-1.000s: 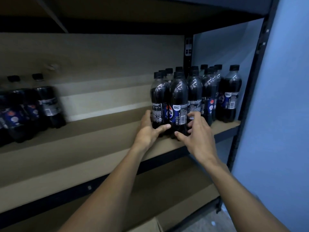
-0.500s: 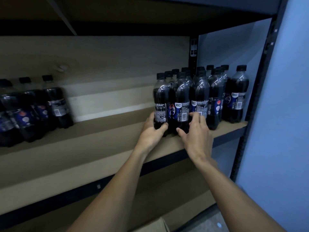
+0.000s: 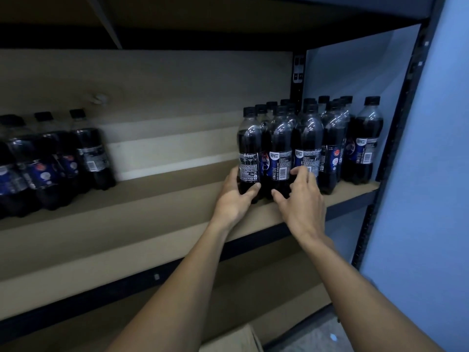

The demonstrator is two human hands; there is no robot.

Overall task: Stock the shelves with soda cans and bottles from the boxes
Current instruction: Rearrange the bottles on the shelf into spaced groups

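Observation:
Several dark cola bottles with black caps stand packed together at the right end of the wooden shelf [image 3: 142, 219]. My left hand [image 3: 234, 196] grips the base of the front-left bottle [image 3: 249, 151], thumb across its front. My right hand [image 3: 299, 199] reaches to the front middle bottle [image 3: 279, 153] and its neighbour, fingers spread and lightly curled against their lower labels. Whether those fingers pinch a bottle is hard to tell.
A second group of cola bottles [image 3: 50, 161] stands at the shelf's left end. A black metal upright [image 3: 396, 138] and a blue wall [image 3: 431, 174] bound the right side. A lower shelf [image 3: 266, 290] and a cardboard box corner [image 3: 236, 341] lie below.
Both hands have stayed at the front bottles and pushed slightly deeper. The camera has shifted, showing more of the left bottle group.

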